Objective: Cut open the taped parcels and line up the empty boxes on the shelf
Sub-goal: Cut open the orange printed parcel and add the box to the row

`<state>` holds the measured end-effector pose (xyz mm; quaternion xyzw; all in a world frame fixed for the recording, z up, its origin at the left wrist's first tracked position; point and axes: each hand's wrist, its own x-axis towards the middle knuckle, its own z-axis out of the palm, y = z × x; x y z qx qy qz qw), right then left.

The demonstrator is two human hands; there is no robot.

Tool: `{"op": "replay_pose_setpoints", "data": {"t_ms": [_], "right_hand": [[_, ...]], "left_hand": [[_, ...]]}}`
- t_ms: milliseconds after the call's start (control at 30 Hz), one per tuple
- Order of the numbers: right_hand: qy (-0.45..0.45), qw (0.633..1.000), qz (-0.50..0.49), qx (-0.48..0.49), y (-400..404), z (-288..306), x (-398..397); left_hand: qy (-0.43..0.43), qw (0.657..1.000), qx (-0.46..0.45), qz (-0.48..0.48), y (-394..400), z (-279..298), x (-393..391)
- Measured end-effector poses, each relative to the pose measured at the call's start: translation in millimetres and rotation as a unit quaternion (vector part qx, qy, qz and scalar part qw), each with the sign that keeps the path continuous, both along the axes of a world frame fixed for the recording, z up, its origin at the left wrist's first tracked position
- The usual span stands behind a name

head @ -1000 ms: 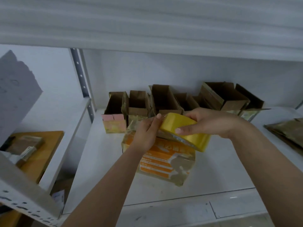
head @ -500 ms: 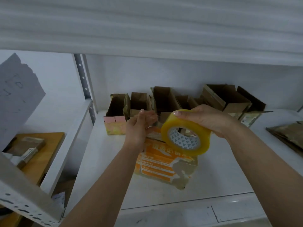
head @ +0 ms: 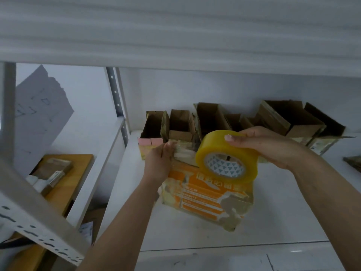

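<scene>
An orange and white printed box [head: 207,198] lies on the white shelf [head: 273,216] in front of me. My right hand [head: 273,147] grips a yellow tape roll [head: 226,155] just above the box's far end. My left hand [head: 160,161] pinches the free end of the tape strip [head: 184,153], which stretches from the roll to the left. Behind, several open brown cardboard boxes [head: 211,120] stand in a row along the back wall.
A pink-fronted open box [head: 150,141] stands at the row's left end. A perforated metal upright [head: 117,98] divides this bay from the left one, where a wooden board [head: 64,178] carries small packets. A flat brown packet [head: 353,163] lies at the far right.
The roll has turned from edge-on to show its core, and my left hand has drawn the tape end leftward away from it. Both hands have risen slightly above the box.
</scene>
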<state>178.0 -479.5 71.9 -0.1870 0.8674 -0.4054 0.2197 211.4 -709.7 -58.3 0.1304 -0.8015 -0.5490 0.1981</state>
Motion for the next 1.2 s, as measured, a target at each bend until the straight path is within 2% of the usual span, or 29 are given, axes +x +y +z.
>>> {"op": "replay_pose_setpoints", "data": {"t_ms": [200,367,467,667,800,867,967,1067,1133,1200], "right_hand": [[0.083,0.993,-0.046,0.065,-36,2,1],[0.116,0.987,-0.074,0.078,-44,-6,-5],[0.167,0.978,-0.082,0.097,-51,-10,-5],[0.191,0.971,-0.078,0.122,-63,-14,-9],[0.184,0.974,-0.075,0.11,-62,-15,-9],[0.18,0.974,-0.075,0.115,-63,-14,-9],[0.178,0.974,-0.077,0.115,-64,-14,-9],[0.185,0.973,-0.078,0.117,-64,-15,-9],[0.186,0.972,-0.074,0.121,-65,-15,-9],[0.186,0.972,-0.07,0.124,-64,-15,-10]], "left_hand": [[-0.07,0.979,0.188,0.036,-9,-6,1],[-0.074,0.969,0.233,0.028,-15,-7,3],[-0.07,0.957,0.28,0.038,-21,-13,4],[-0.109,0.964,0.236,0.05,-15,-37,5],[-0.223,0.952,0.208,0.02,-15,-43,0],[-0.244,0.942,0.229,0.014,-15,-45,1],[-0.246,0.914,0.322,0.005,-16,-51,6],[-0.254,0.9,0.355,-0.013,-16,-63,6],[-0.227,0.91,0.347,0.003,-13,-60,8],[-0.167,0.945,0.28,0.032,-16,-49,11]]}}
